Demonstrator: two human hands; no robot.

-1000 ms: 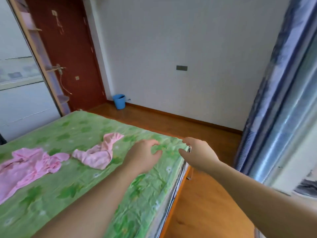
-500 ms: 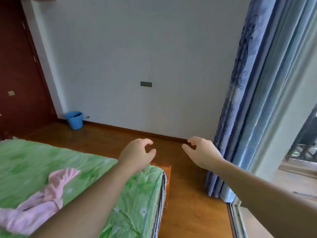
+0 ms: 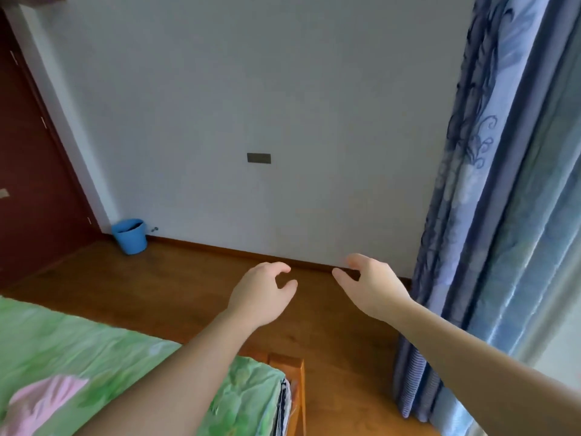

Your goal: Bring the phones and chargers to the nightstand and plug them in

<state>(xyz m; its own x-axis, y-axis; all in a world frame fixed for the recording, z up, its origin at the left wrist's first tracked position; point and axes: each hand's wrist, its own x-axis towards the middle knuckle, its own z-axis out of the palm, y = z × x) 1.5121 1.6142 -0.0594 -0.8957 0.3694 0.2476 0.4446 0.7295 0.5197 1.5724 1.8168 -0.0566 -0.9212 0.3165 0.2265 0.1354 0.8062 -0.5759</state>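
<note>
No phone, charger or nightstand shows in the head view. My left hand (image 3: 262, 292) hangs in the air over the wooden floor, fingers curled loosely apart, holding nothing. My right hand (image 3: 371, 286) floats beside it to the right, also with spread, curved fingers and nothing in it. Both forearms reach forward from the bottom of the view. A dark wall plate (image 3: 258, 158) sits on the white wall ahead, above the hands.
The bed (image 3: 78, 350) with a green sheet fills the lower left, its wooden corner post (image 3: 287, 366) below my left arm. A pink garment (image 3: 44, 404) lies on it. A blue bucket (image 3: 129, 236) stands by the dark red door (image 3: 28, 184). Blue curtains (image 3: 490, 215) hang at right.
The view has swung right and up, away from the bed toward the wall and curtain. Both hands have lifted off the bed's corner and now hover over the floor.
</note>
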